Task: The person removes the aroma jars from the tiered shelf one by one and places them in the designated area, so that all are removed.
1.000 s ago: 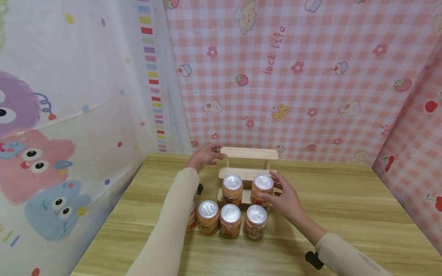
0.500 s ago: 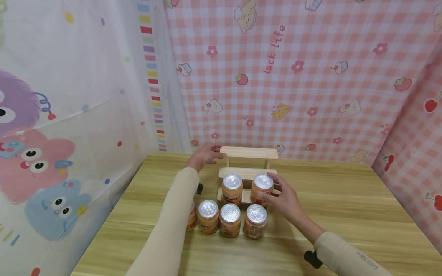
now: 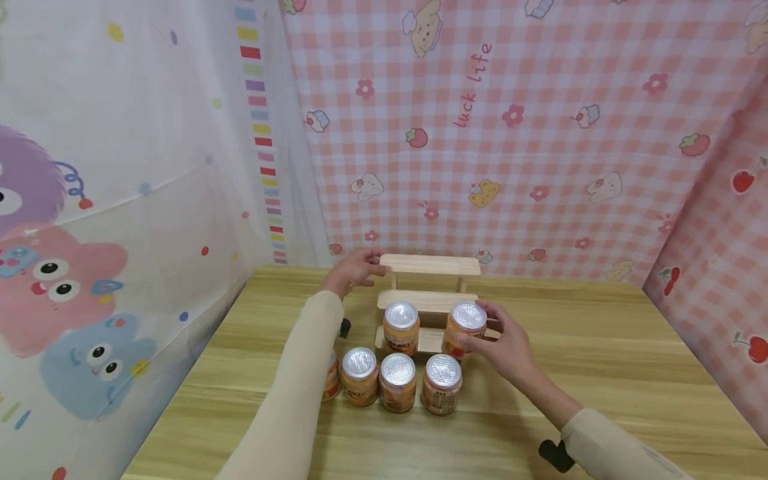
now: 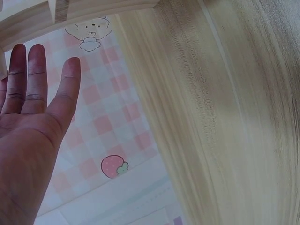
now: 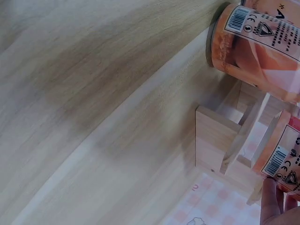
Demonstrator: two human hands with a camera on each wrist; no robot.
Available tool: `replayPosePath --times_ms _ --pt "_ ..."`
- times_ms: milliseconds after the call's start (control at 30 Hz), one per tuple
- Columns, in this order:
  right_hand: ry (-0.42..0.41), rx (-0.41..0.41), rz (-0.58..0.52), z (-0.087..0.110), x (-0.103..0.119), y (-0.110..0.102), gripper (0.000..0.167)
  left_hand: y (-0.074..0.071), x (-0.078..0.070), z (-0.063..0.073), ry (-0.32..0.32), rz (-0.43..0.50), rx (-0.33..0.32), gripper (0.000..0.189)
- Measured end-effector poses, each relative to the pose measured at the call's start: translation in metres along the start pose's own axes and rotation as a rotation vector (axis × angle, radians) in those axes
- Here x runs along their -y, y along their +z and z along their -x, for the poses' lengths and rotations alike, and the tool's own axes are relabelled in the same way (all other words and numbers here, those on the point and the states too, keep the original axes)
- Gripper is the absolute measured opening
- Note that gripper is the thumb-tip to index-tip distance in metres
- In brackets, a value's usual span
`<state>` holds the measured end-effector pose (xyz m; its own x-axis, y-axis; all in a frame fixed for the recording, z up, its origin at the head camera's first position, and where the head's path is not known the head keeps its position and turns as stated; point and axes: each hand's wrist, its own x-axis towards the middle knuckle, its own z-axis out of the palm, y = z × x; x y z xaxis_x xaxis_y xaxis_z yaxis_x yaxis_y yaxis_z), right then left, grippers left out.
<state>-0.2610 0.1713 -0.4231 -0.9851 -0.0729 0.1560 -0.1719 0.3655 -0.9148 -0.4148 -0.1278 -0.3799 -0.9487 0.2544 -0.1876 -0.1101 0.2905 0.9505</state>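
A three-tier wooden rack [image 3: 429, 265] stands at the back of the table. My left hand [image 3: 355, 269] is at the left end of its top tier, fingers straight in the left wrist view; firm contact is hard to tell. At the right end of the lowest tier, my right hand [image 3: 507, 343] holds a foil-lidded orange can [image 3: 467, 327] between thumb and fingers. Its label shows in the right wrist view, partly cut off by the frame. A second can [image 3: 401, 330] stands upright on that tier's left side.
In front of the rack, several like cans line up on the wooden table [image 3: 600, 373], including one can [image 3: 443, 387] at the row's right end. My left sleeve partly hides the leftmost can [image 3: 331, 380]. A checked pink cloth [image 3: 516, 153] hangs behind.
My right hand has shifted the held can to the right along the lowest tier, widening its gap from the can on the left. My left hand stays at the rack's end.
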Motion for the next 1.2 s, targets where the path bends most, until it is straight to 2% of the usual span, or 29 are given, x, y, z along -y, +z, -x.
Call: replayPosePath --times_ms 400,633,767,967,1200 --pt "-0.037 -0.031 -0.007 0.015 -0.002 -0.02 0.073 -0.002 0.0 0.002 -0.011 -0.011 -0.011 0.052" --pt "-0.036 0.013 -0.025 0.032 -0.011 -0.029 0.074 -0.002 0.0 0.002 -0.007 -0.014 -0.004 0.054" --pt "-0.037 0.031 -0.008 0.041 -0.017 -0.029 0.076 -0.002 0.001 0.001 -0.007 -0.016 -0.013 0.054" --pt "0.004 0.038 -0.01 0.048 -0.028 -0.026 0.076 -0.001 0.001 0.001 -0.006 -0.029 -0.02 0.058" --pt "0.037 0.035 -0.021 0.051 -0.042 -0.018 0.077 0.0 -0.002 0.003 -0.006 -0.018 -0.012 0.058"
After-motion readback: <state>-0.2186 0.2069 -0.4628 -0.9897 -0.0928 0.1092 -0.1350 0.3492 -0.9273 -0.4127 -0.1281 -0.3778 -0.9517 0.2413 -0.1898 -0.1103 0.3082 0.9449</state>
